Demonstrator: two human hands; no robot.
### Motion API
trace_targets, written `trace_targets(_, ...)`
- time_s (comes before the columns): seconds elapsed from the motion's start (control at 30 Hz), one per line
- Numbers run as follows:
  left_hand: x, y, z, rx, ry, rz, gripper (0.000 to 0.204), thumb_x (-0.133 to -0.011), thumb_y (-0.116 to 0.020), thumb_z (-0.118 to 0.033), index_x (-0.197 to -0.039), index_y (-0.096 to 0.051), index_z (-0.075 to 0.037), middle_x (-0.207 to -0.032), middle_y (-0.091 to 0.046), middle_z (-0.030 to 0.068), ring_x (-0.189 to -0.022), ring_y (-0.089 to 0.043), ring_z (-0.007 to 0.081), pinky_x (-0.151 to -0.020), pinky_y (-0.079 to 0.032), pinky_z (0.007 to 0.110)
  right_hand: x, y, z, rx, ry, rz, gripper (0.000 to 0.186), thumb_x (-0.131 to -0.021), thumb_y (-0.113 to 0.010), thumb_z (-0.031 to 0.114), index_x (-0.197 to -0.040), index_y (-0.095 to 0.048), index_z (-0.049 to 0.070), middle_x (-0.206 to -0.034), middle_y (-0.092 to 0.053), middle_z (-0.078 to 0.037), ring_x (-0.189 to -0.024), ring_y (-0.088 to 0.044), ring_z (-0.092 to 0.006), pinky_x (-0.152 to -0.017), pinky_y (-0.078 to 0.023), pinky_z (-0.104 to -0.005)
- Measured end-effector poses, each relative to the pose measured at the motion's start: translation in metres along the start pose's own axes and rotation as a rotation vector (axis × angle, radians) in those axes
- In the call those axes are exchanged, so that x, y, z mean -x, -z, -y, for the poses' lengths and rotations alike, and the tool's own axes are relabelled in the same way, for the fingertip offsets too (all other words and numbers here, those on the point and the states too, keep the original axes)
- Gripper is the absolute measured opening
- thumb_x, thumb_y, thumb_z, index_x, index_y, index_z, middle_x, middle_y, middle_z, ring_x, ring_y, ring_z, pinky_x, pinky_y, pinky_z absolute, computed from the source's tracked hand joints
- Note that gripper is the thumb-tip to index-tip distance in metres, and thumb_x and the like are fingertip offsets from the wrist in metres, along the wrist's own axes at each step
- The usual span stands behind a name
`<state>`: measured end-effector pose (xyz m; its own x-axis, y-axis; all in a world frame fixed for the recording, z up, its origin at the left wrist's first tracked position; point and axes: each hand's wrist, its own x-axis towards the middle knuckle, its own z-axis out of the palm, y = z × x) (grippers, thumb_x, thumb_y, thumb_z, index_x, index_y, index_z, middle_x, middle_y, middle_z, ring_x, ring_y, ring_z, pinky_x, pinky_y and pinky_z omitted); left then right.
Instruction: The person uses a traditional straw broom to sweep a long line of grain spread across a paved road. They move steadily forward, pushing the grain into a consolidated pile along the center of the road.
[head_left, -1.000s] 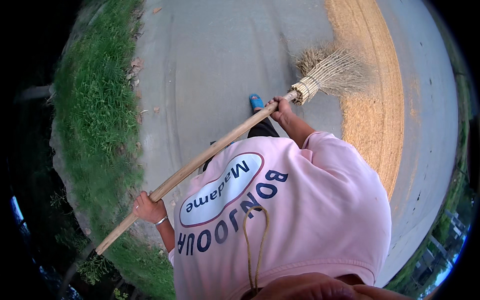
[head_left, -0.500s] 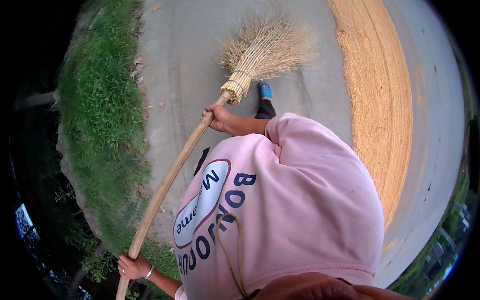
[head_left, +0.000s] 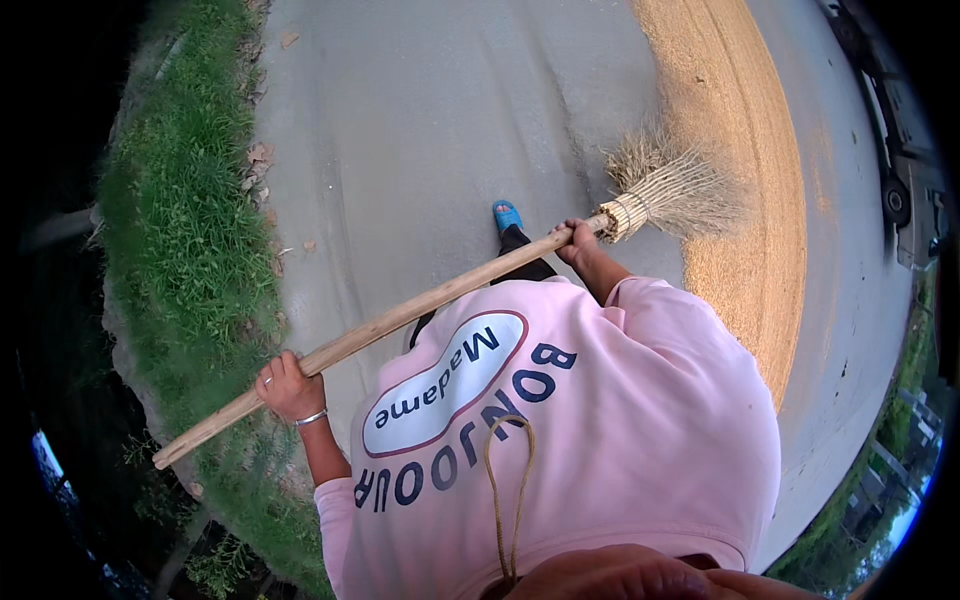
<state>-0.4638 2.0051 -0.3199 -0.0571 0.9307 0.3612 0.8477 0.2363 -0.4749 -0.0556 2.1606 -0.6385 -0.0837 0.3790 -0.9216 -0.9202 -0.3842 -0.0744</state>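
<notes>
My left hand (head_left: 290, 385) grips the wooden broom handle (head_left: 450, 290) near its free end, at the lower left. Higher up and to the right, my right hand (head_left: 578, 243) is closed round the same handle, just below the bound twig head (head_left: 680, 190). The twigs fan out over the left edge of a long strip of golden grain (head_left: 755, 300) on the concrete. A foot in a blue sandal (head_left: 506, 214) shows beyond the handle, below my pink top.
Grey concrete road (head_left: 400, 140) runs ahead, bordered on the left by grass (head_left: 190, 220) with dry leaves along its edge. Concrete continues right of the grain, where a dark vehicle with a wheel (head_left: 895, 200) stands at the rim of the view.
The broom head swung leftward over the middle of the road, then back right onto the grain's edge. Both hands moved with the handle. A vehicle has come into view at the right.
</notes>
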Motion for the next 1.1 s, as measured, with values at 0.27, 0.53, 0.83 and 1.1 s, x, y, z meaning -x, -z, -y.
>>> trace_targets(0.27, -0.122, -0.014, -0.035, 0.254, -0.040, 0.040, 0.015, -0.057, -0.058, -0.007, -0.064, -0.045, -0.012, -0.064, -0.043, 0.0036, -0.067, -0.045, 0.0215, -0.068, -0.034, 0.034, 0.024, -0.046, 0.093, -0.064, 0.027, -0.029, 0.004, -0.074, -0.042, 0.009, -0.071, -0.039, 0.007, -0.058, -0.042, -0.006, -0.055, -0.041, -0.0218, -0.059, -0.041, -0.0359)
trace_targets(0.53, -0.143, -0.039, 0.008, 0.180, 0.137, 0.054, 0.016, -0.058, -0.059, -0.007, -0.064, -0.045, -0.011, -0.064, -0.043, 0.0042, -0.068, -0.045, 0.0218, -0.068, -0.035, 0.035, 0.006, -0.177, 0.065, 0.193, -0.020, -0.005, 0.007, -0.076, -0.045, 0.014, -0.074, -0.041, 0.008, -0.063, -0.045, -0.006, -0.061, -0.046, -0.0220, -0.065, -0.044, -0.0370)
trace_targets(0.83, -0.123, -0.082, 0.091, -0.007, 0.448, 0.124, 0.015, -0.064, -0.061, -0.012, -0.068, -0.047, -0.010, -0.067, -0.045, 0.0043, -0.072, -0.047, 0.0224, -0.069, -0.036, 0.037, -0.047, -0.378, -0.060, 0.390, -0.146, 0.157, 0.009, -0.076, -0.045, 0.013, -0.073, -0.040, 0.005, -0.063, -0.043, -0.007, -0.059, -0.044, -0.0231, -0.063, -0.043, -0.0386)
trace_targets(1.1, -0.092, -0.039, 0.079, -0.301, 0.735, 0.195, 0.016, -0.070, -0.060, -0.019, -0.069, -0.047, -0.011, -0.065, -0.046, 0.0037, -0.069, -0.048, 0.0229, -0.065, -0.036, 0.037, -0.077, -0.506, -0.190, 0.698, -0.282, 0.355, 0.007, -0.077, -0.046, 0.010, -0.075, -0.041, 0.006, -0.058, -0.043, -0.007, -0.053, -0.045, -0.0219, -0.058, -0.044, -0.0369)
